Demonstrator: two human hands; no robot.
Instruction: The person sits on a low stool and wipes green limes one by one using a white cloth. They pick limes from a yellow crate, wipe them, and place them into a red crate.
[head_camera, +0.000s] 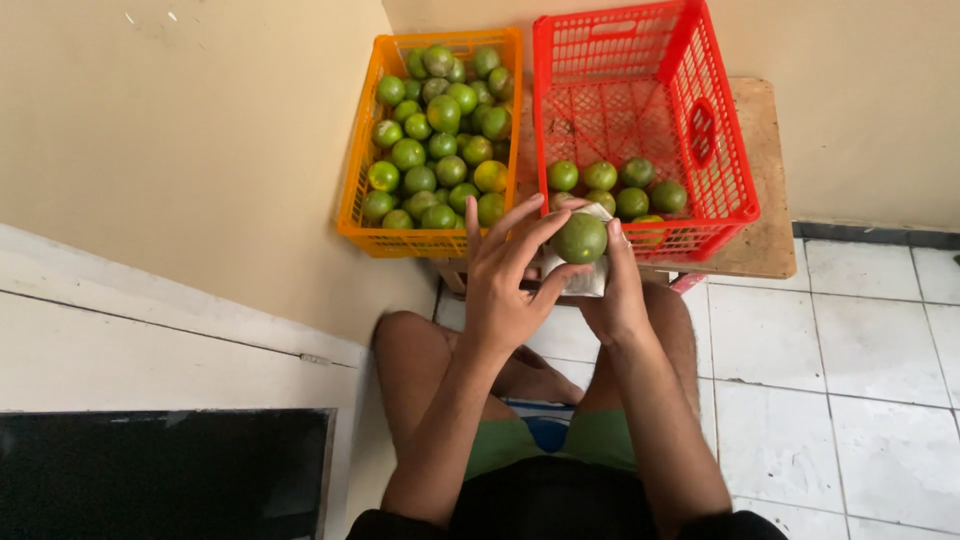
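Red crate (735, 170) nearly empty, orange crate (352, 175) heaped, both on the tabletop (768, 240). Left hand (505, 290) and right hand (618, 295), fingers (520, 228) curled around a lime (580, 238) in white wrap (585, 283) before the red crate. Loose wrap: likely slip, lime dropping floorward.

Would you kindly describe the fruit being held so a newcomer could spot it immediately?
Find the red crate beside the orange crate. Just before it, the left hand and right hand hold one green citrus fruit, the only one resting on a pale wrapper.
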